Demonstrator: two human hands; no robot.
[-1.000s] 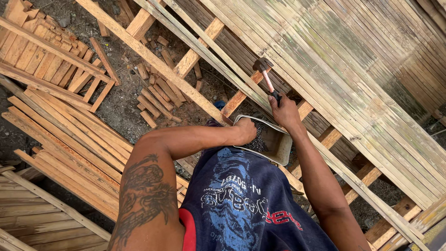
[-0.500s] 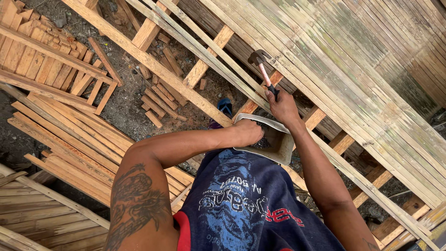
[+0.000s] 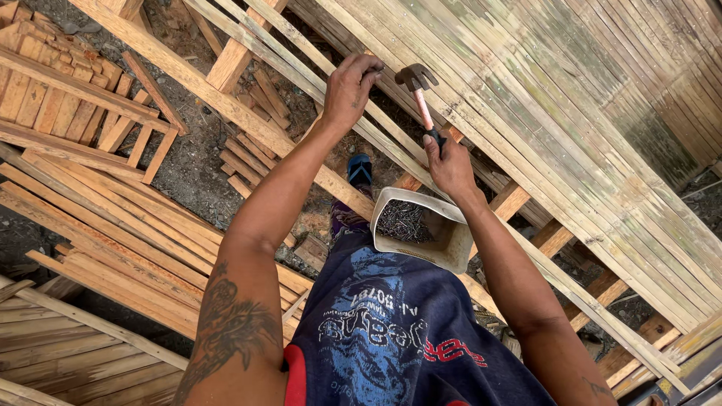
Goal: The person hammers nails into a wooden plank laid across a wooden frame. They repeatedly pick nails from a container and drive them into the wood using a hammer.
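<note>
My right hand (image 3: 450,167) clamps the hammer (image 3: 418,84) low on its handle; my left hand (image 3: 350,86) pinches closed against a stiff bamboo slat (image 3: 391,146). The hammer looks head-heavy.

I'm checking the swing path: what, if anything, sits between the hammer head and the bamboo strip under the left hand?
Nothing visible. The hammer in the right hand hangs beside the left hand, whose fingers pinch at the bamboo strip; only those fingers are close.
</note>
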